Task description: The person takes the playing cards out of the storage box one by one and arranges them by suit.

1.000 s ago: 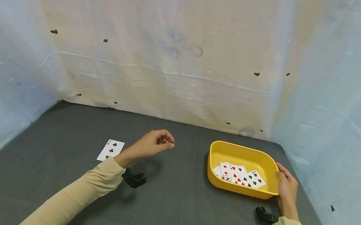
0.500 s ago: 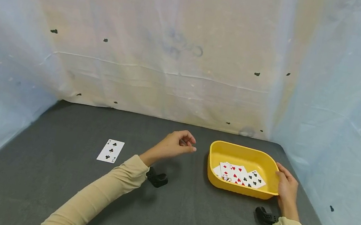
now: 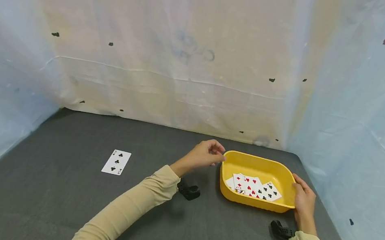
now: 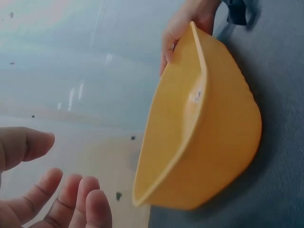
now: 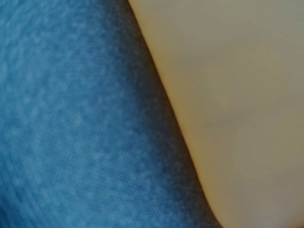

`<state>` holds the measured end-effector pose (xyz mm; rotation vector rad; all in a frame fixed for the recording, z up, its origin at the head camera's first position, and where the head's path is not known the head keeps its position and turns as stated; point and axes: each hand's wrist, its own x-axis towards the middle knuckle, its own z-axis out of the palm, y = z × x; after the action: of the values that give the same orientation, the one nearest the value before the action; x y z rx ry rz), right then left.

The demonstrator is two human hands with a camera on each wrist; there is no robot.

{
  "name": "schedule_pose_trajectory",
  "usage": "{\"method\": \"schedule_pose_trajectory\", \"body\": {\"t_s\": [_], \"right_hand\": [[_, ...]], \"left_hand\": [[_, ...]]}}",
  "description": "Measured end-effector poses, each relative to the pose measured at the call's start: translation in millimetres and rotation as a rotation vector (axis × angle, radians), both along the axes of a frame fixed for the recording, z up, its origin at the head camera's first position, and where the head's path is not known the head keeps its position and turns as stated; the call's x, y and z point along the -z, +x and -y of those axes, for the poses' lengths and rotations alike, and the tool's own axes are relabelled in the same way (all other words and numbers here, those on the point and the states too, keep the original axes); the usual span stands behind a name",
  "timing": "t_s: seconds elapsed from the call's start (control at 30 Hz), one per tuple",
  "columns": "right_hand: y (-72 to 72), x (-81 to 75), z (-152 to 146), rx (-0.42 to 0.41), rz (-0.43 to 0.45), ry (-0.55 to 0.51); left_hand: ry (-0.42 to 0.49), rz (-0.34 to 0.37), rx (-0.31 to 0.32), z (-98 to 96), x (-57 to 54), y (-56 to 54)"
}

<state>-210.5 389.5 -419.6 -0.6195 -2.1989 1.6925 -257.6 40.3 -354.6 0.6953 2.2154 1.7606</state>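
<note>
A yellow plastic basin (image 3: 256,162) stands on the dark cloth, right of the middle in the head view. Several playing cards (image 3: 251,185) lie face up on its floor, with hearts, diamonds and clubs showing. My right hand (image 3: 303,203) grips the basin's right end, thumb over the rim. At the opposite end is my left hand (image 3: 206,153), its fingertips overlapping the rim in the head view. In the left wrist view its fingers (image 4: 97,204) are parted from the thumb, hold nothing and stand apart from the basin. The right wrist view shows only the basin's blurred wall (image 5: 228,114) beside the cloth.
A three of clubs (image 3: 116,162) lies face up on the dark cloth (image 3: 40,180) at the left. Pale sheeting (image 3: 180,102) rises behind the table and along both sides. Each wrist wears a black camera mount (image 3: 188,191).
My left hand has moved right, away from the three of clubs, up to the basin's left end. The right hand and the basin stay where they were.
</note>
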Motion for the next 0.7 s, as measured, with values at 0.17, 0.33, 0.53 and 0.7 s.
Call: {"method": "schedule_pose_trajectory", "body": {"t_s": [0.17,0.33,0.53,0.7], "right_hand": [[2.6,-0.7,-1,-0.024,-0.024,-0.020],[3.7,-1.6,-1,-0.014,-0.022,-0.009],[4.7,-1.7,0,-0.021,-0.021,-0.002],[5.1,-2.3,0,-0.018,-0.019,0.000]], "left_hand": [[-0.006,0.025,-0.020,-20.2,-0.8,-0.7],[-0.019,0.036,-0.010,-39.1,-0.3,-0.9],[-0.087,-0.003,-0.023,-59.7,-0.2,-4.5],[-0.105,-0.042,-0.011,-73.7,0.6,-6.7]]}}
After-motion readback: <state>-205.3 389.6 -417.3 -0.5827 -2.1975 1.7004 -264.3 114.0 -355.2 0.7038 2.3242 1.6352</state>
